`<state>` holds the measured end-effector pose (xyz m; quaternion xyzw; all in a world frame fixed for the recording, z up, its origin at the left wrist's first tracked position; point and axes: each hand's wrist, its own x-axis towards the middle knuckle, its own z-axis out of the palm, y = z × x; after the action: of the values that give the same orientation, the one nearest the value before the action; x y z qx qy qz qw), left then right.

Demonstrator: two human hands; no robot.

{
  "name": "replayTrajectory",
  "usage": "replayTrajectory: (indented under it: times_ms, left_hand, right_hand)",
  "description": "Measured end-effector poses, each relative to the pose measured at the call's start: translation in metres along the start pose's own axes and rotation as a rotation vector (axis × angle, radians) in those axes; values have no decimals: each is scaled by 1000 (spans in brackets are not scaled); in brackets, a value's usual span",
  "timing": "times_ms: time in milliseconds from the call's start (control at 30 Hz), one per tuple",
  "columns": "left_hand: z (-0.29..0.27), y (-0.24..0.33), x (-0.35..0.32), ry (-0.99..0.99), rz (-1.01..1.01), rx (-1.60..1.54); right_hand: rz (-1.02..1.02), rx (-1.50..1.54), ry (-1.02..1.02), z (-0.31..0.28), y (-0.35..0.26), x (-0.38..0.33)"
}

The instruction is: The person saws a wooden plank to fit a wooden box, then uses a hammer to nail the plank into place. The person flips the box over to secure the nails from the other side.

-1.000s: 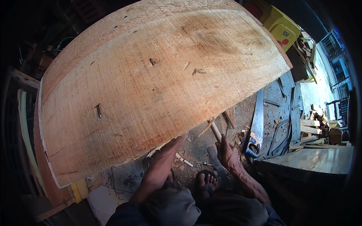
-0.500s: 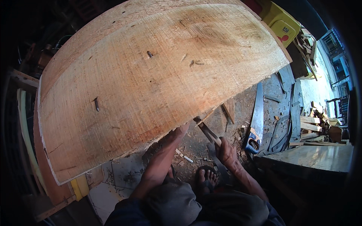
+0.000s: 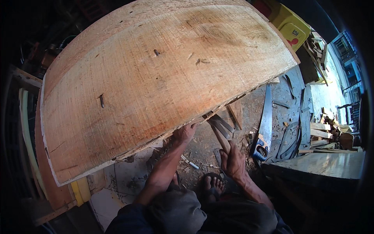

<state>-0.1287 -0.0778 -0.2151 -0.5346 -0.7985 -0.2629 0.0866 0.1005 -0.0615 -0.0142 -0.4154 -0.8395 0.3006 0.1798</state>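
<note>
A large, thick wooden board [image 3: 156,89] with a rounded far side and a rough near edge spreads out before me. Dark nails [image 3: 102,101] stick up from its face. My right hand [image 3: 233,162] is closed round the wooden handle of a hammer [image 3: 221,138]. Its metal end reaches up to the board's near edge, where part of it is hidden beneath. To the left of the hammer, my left hand [image 3: 186,133] is at the underside of that same edge. Its fingers are tucked out of sight, so I cannot tell whether they grip anything.
On the floor to the right lies a handsaw [image 3: 265,124] with a blue handle, near dark curved strips [image 3: 290,136]. A flat-topped bench [image 3: 319,163] stands at the right. Wood scraps [image 3: 321,130] are piled behind it. A yellow container [image 3: 290,25] is at the far right.
The hammer's metal end has swung slightly right and shows more from under the edge. More of my left hand is visible. The board has shifted slightly, with its rough near edge showing more.
</note>
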Motion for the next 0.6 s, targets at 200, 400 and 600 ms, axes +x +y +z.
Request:
replayTrajectory:
  times_ms: [200, 400, 600]
  left_hand:
    - [4, 13, 18, -38, -35, -82]
    - [7, 13, 5, 32, 50, -52]
    - [4, 11, 5, -27, -14, -55]
  right_hand:
    - [199, -261, -230, 34, 83, 5]
    - [196, -273, -242, 42, 85, -16]
    - [190, -119, -93, 31, 49, -9]
